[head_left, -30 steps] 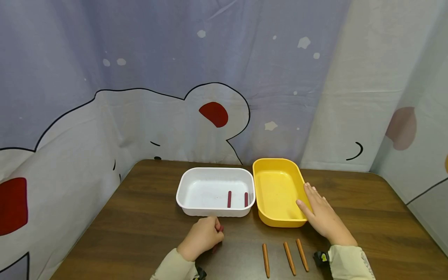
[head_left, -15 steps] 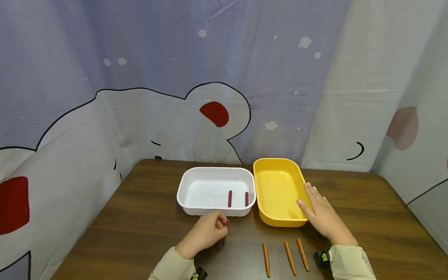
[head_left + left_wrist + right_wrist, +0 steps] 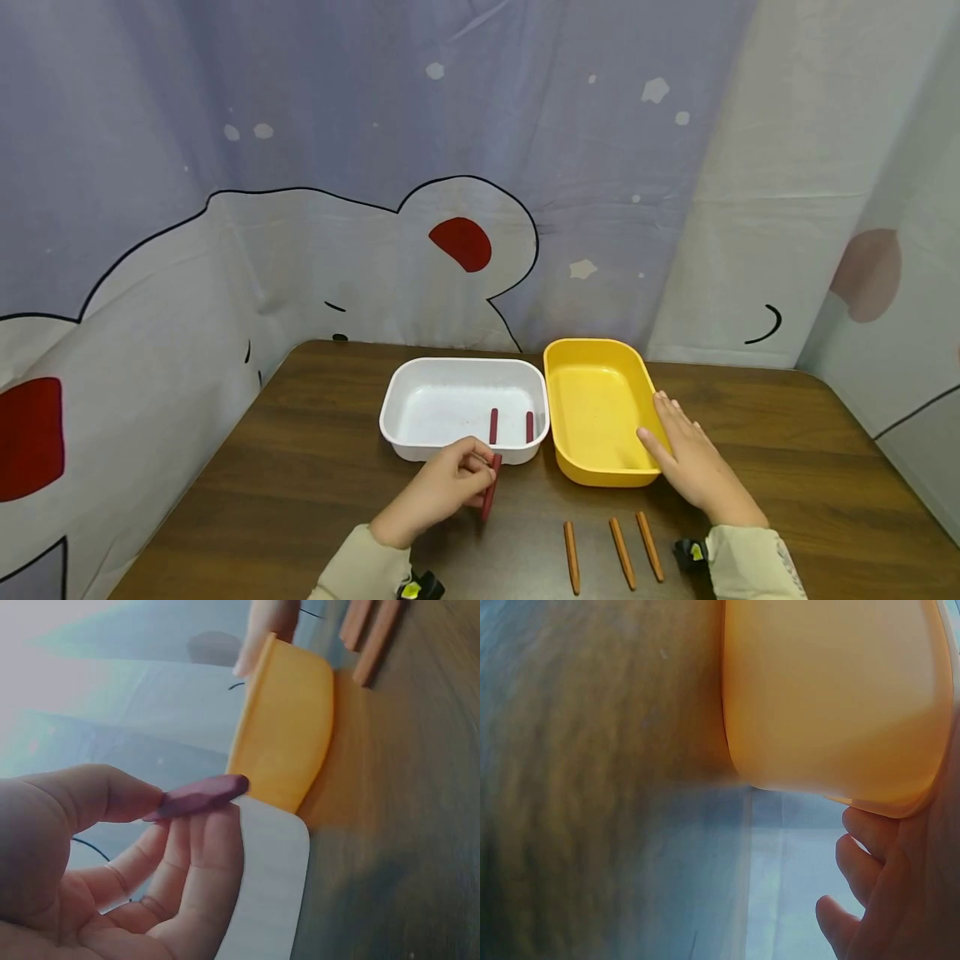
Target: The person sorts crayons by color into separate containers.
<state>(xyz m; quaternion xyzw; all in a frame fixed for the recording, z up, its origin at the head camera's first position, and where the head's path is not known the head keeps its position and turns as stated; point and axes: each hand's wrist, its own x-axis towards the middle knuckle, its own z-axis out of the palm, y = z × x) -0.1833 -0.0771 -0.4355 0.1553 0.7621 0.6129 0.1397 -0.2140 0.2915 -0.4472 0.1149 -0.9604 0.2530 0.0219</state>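
Note:
My left hand (image 3: 442, 483) pinches a dark red stick (image 3: 491, 490), crayon-like, between thumb and fingertips, just in front of the white tray (image 3: 420, 452). In the left wrist view the stick (image 3: 202, 796) looks faceted, with a blunt end. Two similar dark red sticks, one left (image 3: 493, 426) and one right (image 3: 529, 427), lie inside the white tray. On the right side of the yellow tray (image 3: 607, 477) rests my right hand (image 3: 693, 462), fingers straight along its rim and thumb over the near inner edge. The right wrist view shows these fingers (image 3: 870, 862) beside the yellow wall.
Three orange-brown sticks with tapered ends, left (image 3: 572, 557), middle (image 3: 622, 552) and right (image 3: 649, 546), lie on the brown table (image 3: 300, 483) before the yellow tray. Both trays stand side by side near the back edge. A printed curtain (image 3: 360, 267) hangs behind.
My left hand has lifted the dark red stick off the table and moved it right and forward towards the white tray, bringing the stick into full view. My right hand has stayed on the yellow tray.

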